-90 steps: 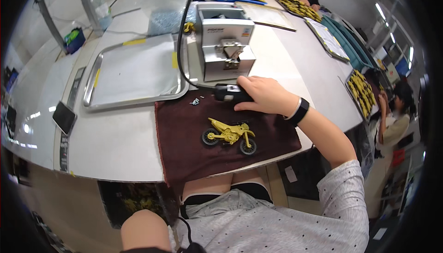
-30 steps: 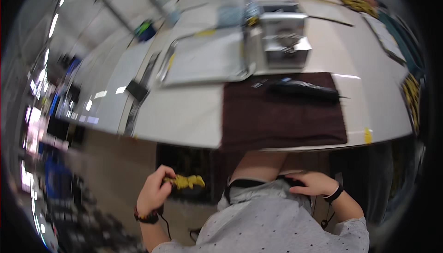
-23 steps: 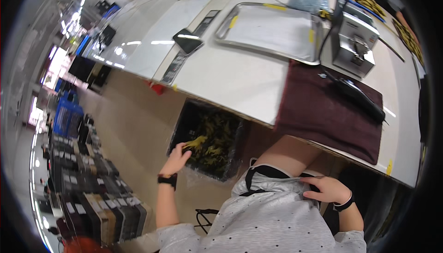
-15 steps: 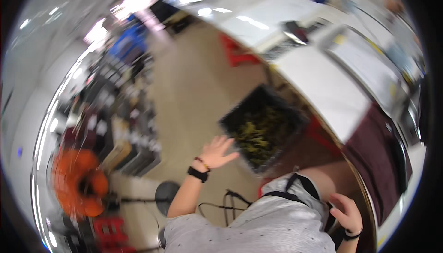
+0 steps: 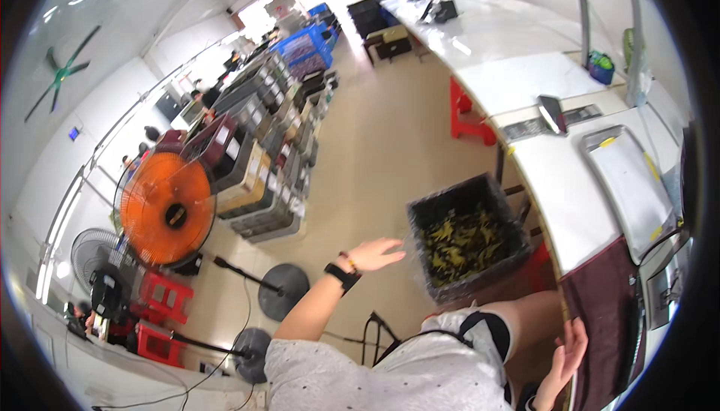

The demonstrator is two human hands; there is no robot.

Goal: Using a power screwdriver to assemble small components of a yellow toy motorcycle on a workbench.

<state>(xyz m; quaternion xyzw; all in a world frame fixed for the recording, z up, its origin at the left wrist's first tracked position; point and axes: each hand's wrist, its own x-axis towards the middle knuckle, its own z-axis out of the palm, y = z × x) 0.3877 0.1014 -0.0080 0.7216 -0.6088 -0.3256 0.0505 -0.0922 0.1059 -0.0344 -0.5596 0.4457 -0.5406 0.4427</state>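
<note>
**A:** What takes up most of the view?

**B:** A wide tan workshop floor [image 5: 375, 133] seen from above. A long white counter [image 5: 559, 208] curves down the right side, and rows of stacked storage boxes [image 5: 270, 148] line the left.

**A:** And next in size?

**B:** A round orange-bladed standing fan [image 5: 166, 210] at the left. On the counter lies a shallow rectangular metal tray [image 5: 630, 186], with a dark maroon cloth mat [image 5: 607, 321] below it at the counter's edge.

**A:** Where is the thing the hands are nearest to?

**B:** A black plastic crate full of small yellow parts [image 5: 466, 240] stands on the floor beside the counter, just ahead of the person's knee.

**A:** How do the hands sit relative to it?

**B:** The left hand [image 5: 371, 253], with a black wristband, hangs in the air just left of the crate. Its fingers [image 5: 390, 246] are spread and released, holding nothing, tips pointing toward the crate's near wall without touching it.

**A:** And the other?

**B:** The right hand [image 5: 568, 351] is low at the right, against the edge of the maroon mat, below the crate. Its fingers [image 5: 577, 334] are also loose and open, gripping nothing.
</note>
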